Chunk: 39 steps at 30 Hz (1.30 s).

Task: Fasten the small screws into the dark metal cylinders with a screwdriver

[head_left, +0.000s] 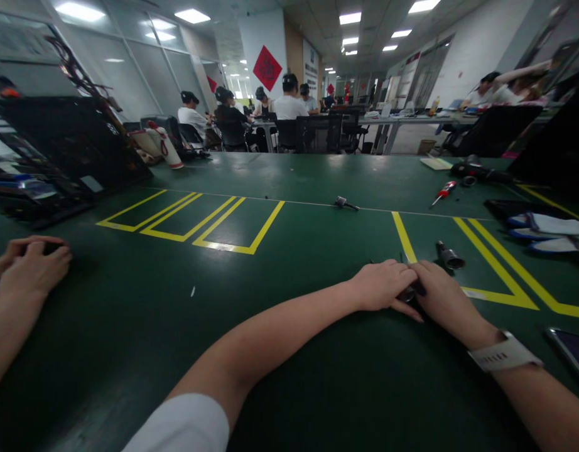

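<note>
Your left hand [384, 285] and right hand [439, 294] meet over the worktop [299, 260], toward its right edge and on your side of the middle. Both are clamped on a small dark part [408, 294] with a shiny rim, which sits between them, mostly covered by your fingers; exactly how each fingertip grips it, you cannot tell from here. Your right wrist wears a pale watch band [505, 355].

Just beyond your right hand, a metal cylinder [451, 257] lies on its side between strips of yellow tape [499, 262]. Farther toward the worktop's far edge lies a small dark piece with a thin stem [346, 203], and to its right a red-handled screwdriver [443, 194]. Near the right edge lie white and blue gloves [551, 231], and closer to your near right corner a phone-like device [572, 351]. At the worktop's left edge, well apart from your own, a co-worker's hands [35, 267] are curled around something dark, largely hidden.
</note>
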Motion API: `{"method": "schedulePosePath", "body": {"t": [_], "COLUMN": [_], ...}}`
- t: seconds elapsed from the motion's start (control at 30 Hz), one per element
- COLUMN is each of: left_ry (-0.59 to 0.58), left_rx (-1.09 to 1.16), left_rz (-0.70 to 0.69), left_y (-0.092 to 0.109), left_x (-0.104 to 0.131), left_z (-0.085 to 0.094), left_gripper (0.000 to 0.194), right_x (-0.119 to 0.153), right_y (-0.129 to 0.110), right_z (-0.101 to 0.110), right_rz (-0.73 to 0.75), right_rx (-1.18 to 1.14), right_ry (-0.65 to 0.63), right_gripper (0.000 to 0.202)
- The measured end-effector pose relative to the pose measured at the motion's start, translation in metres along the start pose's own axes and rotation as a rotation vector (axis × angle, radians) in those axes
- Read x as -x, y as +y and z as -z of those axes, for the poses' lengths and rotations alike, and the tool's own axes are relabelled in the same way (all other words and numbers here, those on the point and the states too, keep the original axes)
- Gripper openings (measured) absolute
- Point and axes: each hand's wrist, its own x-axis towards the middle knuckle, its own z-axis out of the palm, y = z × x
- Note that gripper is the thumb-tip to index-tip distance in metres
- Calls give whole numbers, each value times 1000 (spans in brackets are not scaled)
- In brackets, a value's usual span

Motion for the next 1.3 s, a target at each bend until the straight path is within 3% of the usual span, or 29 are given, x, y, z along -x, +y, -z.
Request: {"method": "schedulePosePath", "body": {"t": [0.13, 0.23, 0.33, 0.43, 0.6, 0.67, 0.77, 0.87, 0.97, 1.13, 1.3], "left_ry": [47, 164, 321, 399, 249, 136, 101, 150, 192, 318, 329], "left_rx": [58, 48, -34, -131, -217, -181, -152, -154, -150, -85, -23], "left_rz": [-1, 52, 228, 413, 592, 676, 694, 686, 646, 520, 405], "left_y": [0, -13, -49, -100, -173, -190, -203, -198, -180, -132, -76], "left_x": [2, 3, -3, -14, -31, -34, -35, -27, -8, 42, 86], "left_z": [1, 6, 15, 28, 45, 47, 48, 47, 43, 34, 32], "left_gripper": [66, 63, 60, 58, 62, 60, 47, 33, 32, 30, 26], "right_x": [0, 1, 0, 0, 0, 0, 0, -1, -1, -1, -2], "right_y": [3, 3, 1, -1, -2, -3, -8, -22, -42, -59, -50], "right_z": [1, 3, 4, 5, 4, 4, 8, 14, 18, 13, 9], "right_rz": [-41, -74, -93, -133, -167, -169, -172, -134, -50, 14, -48], "right_rx": [-37, -59, -87, -95, -107, -123, -130, -156, -199, -174, -178], "right_ry": [20, 29, 41, 60, 94, 101, 165, 228, 150, 68, 17], "right_gripper": [16, 11, 12, 17, 22, 23, 24, 27, 30, 26, 17]}}
